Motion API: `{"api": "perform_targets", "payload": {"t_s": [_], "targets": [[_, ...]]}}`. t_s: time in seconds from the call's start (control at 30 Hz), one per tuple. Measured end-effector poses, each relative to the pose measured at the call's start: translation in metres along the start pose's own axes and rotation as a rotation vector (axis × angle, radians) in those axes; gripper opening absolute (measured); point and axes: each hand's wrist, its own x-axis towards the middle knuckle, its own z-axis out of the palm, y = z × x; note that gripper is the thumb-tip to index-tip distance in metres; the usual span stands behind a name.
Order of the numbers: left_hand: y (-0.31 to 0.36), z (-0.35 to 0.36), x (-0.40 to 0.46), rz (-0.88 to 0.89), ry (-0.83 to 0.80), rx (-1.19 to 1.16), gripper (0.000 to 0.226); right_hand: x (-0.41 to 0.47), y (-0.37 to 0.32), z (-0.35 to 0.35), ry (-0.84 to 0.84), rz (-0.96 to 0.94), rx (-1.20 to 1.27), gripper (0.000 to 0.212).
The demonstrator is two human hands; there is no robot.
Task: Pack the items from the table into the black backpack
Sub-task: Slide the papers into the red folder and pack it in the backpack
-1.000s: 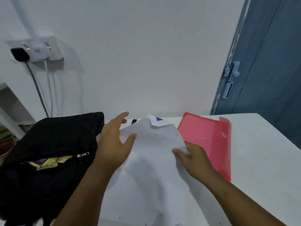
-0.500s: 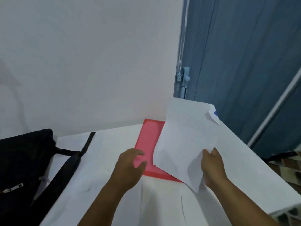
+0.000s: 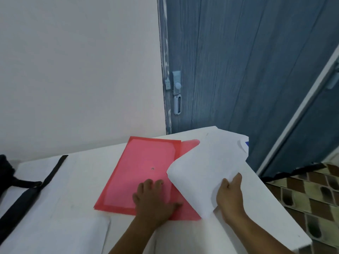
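Red plastic document folder [image 3: 145, 173] lies flat on white table [image 3: 77, 189], centre of frame, flap open toward upper right. White paper sheets [image 3: 211, 169] are held just right of it, lower edge overlapping folder's right side, far corner curled w/ a blue mark.

Right hand [image 3: 230, 195] grips sheets at near lower corner, thumb on top, fingers curled under. Left hand [image 3: 156, 197] is laid flat on folder's near right corner, fingers spread and straight, nothing held; folder seems pinned by it.

Handling (judged): sheets light, floppy, easily creased; best supported along a long edge, not one corner. Folder thin, semi-stiff, smooth, prob. slippery on table top; pinning needed while sheets go in. Once filled, to be taken by spine edge or both short sides.

Black backpack [image 3: 4, 173] seen only as an edge at far left of frame; its strap [image 3: 34, 191] runs diagonally across table, lower left. Opening not in view.

Backgr.: blue door [image 3: 238, 70] w/ pale latch [image 3: 176, 92], upper right; white wall upper left; patterned floor tiles lower right.
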Motion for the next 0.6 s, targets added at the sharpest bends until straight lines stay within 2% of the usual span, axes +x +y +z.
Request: {"api": "perform_targets", "payload": {"t_s": [0.17,0.27,0.37,0.47,0.53,0.6], "targets": [[0.004,0.021,-0.011,-0.02,0.131,0.006,0.083,-0.013,0.011,-0.015,-0.022,-0.094,0.004,0.033],[0.001,0.027,-0.014,-0.004,0.231,-0.097,0.074,-0.012,0.019,-0.014,-0.076,-0.13,-0.015,0.057],[0.002,0.03,-0.014,0.014,0.256,-0.129,0.07,-0.009,0.023,-0.009,-0.128,-0.166,-0.072,0.078],[0.005,0.029,-0.019,0.061,0.239,-0.176,0.064,-0.011,0.02,-0.008,-0.216,-0.266,-0.108,0.103],[0.008,0.029,-0.02,0.096,0.228,-0.17,0.053,-0.006,0.017,-0.009,-0.273,-0.341,-0.163,0.112],[0.01,0.028,-0.02,0.105,0.153,-0.181,0.044,0.004,0.014,-0.006,-0.224,-0.467,-0.338,0.119]]}}
